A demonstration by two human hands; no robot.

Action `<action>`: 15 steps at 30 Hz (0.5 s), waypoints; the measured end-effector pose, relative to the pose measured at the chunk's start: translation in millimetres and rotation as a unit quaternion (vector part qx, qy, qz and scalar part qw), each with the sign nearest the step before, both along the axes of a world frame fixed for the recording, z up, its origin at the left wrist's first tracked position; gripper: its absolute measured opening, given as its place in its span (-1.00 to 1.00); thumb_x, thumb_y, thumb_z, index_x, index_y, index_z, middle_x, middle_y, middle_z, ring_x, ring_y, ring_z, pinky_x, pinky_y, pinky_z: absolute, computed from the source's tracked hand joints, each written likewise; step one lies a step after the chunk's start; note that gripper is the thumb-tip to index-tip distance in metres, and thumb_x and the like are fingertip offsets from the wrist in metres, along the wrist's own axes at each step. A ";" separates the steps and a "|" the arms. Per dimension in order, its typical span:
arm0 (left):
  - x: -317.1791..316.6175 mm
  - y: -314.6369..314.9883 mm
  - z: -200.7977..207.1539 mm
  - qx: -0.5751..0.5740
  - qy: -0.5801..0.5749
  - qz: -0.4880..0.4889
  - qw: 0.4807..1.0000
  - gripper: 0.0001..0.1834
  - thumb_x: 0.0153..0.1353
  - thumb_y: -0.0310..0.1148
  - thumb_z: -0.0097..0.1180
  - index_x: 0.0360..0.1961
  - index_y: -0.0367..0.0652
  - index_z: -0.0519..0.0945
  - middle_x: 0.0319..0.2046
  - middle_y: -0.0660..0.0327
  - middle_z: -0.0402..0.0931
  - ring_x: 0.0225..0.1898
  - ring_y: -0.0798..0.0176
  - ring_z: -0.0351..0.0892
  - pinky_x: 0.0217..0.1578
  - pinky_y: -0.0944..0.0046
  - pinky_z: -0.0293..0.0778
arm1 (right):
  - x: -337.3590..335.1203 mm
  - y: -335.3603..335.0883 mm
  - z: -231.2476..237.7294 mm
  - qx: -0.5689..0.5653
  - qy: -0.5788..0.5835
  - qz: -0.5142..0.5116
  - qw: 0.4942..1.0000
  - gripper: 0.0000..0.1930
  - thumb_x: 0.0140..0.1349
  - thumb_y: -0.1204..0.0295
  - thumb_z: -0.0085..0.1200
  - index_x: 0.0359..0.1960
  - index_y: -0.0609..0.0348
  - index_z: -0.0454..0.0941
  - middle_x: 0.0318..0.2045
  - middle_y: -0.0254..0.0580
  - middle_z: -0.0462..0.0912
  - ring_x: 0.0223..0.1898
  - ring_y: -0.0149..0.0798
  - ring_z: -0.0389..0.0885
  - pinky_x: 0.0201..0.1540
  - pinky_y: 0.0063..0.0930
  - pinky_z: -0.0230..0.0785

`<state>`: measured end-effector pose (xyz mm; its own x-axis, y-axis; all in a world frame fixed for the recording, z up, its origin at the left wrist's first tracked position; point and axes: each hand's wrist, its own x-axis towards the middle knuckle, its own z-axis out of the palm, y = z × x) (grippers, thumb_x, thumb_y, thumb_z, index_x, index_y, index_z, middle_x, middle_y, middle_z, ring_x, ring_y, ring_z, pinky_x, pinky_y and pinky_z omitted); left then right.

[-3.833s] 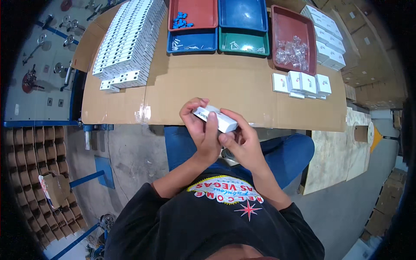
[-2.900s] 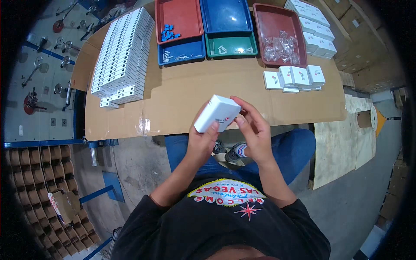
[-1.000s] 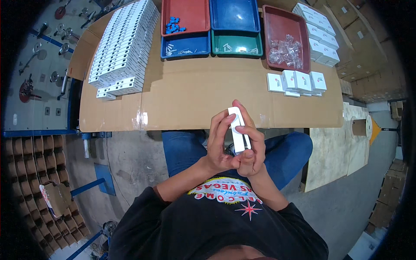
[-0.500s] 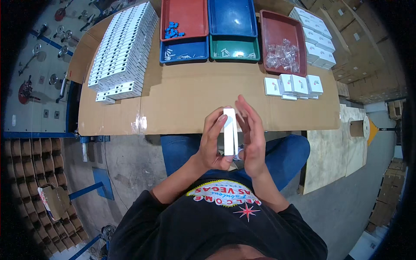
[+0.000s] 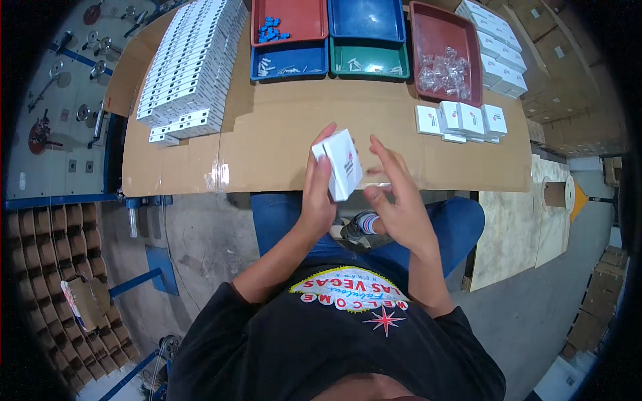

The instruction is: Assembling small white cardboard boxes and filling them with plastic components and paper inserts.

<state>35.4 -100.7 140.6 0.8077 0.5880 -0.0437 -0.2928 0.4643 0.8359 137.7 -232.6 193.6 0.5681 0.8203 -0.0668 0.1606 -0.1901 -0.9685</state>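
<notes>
We hold one tilted white box (image 5: pixel 344 167) in the left hand (image 5: pixel 317 194), pinched between thumb and fingers, at the near edge of the counter (image 5: pixel 287 127) as viewed. The right hand (image 5: pixel 403 207) is spread, just beside the box but not touching it. On the counter we count five trays (image 5: pixel 366 19): two red, two blue, one green. One red tray (image 5: pixel 294 13) contains blue pieces (image 5: pixel 271 31); the other contains clear pieces (image 5: pixel 443 73). To the right we count four box tops (image 5: pixel 471 119); units beneath are partly hidden. One tall box stack (image 5: pixel 190 67) stands left.
</notes>
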 end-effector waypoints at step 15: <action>-12.3 -26.5 25.1 -0.212 0.069 -0.115 0.968 -0.36 0.64 0.13 -0.32 0.43 -0.16 0.29 0.17 0.13 0.48 0.19 0.27 0.54 0.22 0.17 0.47 | 18.1 13.8 -38.9 0.173 -0.272 0.080 0.943 -0.36 0.31 0.06 0.27 0.34 0.15 0.54 0.42 0.22 0.34 0.36 0.26 0.43 0.38 -0.01 0.31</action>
<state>23.1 -127.2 165.7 0.8844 0.2986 -0.3588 -0.0397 0.8140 0.5796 155.8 -218.8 154.6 0.3090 0.8172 0.4865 0.6512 0.1911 -0.7345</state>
